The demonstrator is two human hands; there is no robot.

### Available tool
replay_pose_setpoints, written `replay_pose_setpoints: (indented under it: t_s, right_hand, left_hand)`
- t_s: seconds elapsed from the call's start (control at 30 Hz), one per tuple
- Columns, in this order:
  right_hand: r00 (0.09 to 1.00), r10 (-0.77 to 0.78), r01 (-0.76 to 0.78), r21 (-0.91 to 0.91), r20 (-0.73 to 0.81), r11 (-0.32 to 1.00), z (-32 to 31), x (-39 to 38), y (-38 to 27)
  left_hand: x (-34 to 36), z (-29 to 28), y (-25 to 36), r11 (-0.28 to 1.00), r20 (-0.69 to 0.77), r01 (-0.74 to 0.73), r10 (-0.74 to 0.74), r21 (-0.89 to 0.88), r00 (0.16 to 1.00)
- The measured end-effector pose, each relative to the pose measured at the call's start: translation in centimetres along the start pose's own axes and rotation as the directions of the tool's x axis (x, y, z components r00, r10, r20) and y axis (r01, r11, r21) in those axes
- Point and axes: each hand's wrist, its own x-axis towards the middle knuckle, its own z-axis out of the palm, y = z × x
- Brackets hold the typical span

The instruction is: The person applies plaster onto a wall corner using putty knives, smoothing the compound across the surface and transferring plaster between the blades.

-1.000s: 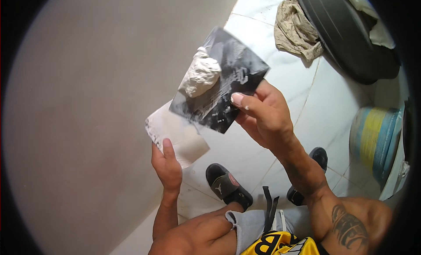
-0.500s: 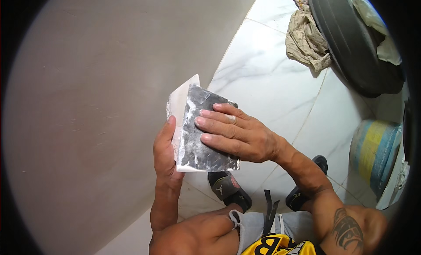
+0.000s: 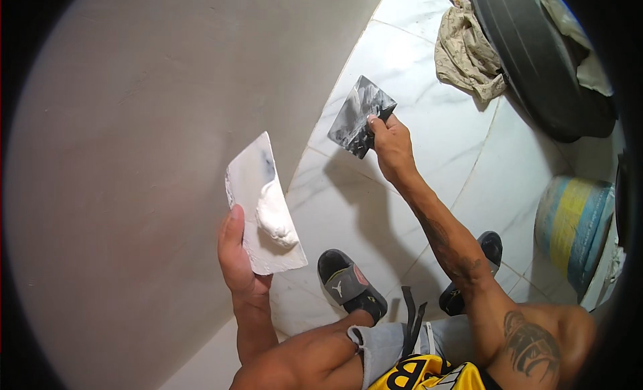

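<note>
My left hand (image 3: 238, 249) grips a flat white board (image 3: 248, 189) at the lower middle, beside the smooth grey wall (image 3: 127, 175). A thick lump of white paste (image 3: 274, 216) lies on the board. Up and to the right, my right hand (image 3: 392, 143) is closed on a dark, square scraper blade (image 3: 351, 115) smeared with white; the blade is held above the floor, apart from the board, its handle hidden by the hand.
White marbled floor tiles (image 3: 429, 142) meet the wall along a seam. My sandaled feet (image 3: 349, 285) are below my hands. A large dark tub (image 3: 529, 61) with crumpled beige cloth (image 3: 462, 55) stands upper right; a blue-and-yellow container (image 3: 569, 229) stands at the right.
The paste was on the dark blade and is now on the white board. After being pressed together, blade and board are apart, my right hand having moved up and away.
</note>
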Motion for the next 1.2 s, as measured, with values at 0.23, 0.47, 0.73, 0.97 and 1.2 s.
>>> replay_pose_setpoints:
  t_s: [0.23,0.47,0.73,0.97,1.2]
  right_hand:
    - [0.978,0.073,-0.149,0.409,0.196,0.900,-0.7,1.5,-1.0]
    - [0.963,0.057,-0.162,0.399,0.263,0.902,-0.8,1.6,-2.0]
    - [0.924,-0.380,0.383,-0.108,0.049,0.917,1.6,-0.7,-4.5]
    - [0.385,-0.635,0.919,-0.219,0.670,0.327,1.9,-4.6,-10.7]
    - [0.174,-0.486,0.982,-0.115,0.856,0.149,2.4,-8.2,-9.8]
  left_hand:
    - [-0.1,-2.4,-1.8,1.000,0.063,0.028,-0.029,0.013,0.998]
    - [0.7,-2.9,-2.8,0.995,0.126,0.091,-0.086,-0.036,0.988]
    - [1.2,-3.1,-3.6,0.981,0.106,0.152,-0.139,-0.123,0.985]
    - [2.8,-2.3,-2.7,0.954,0.093,0.285,-0.276,-0.096,0.957]
    - [2.3,-1.5,-2.4,0.904,0.239,0.333,-0.272,-0.269,0.932]
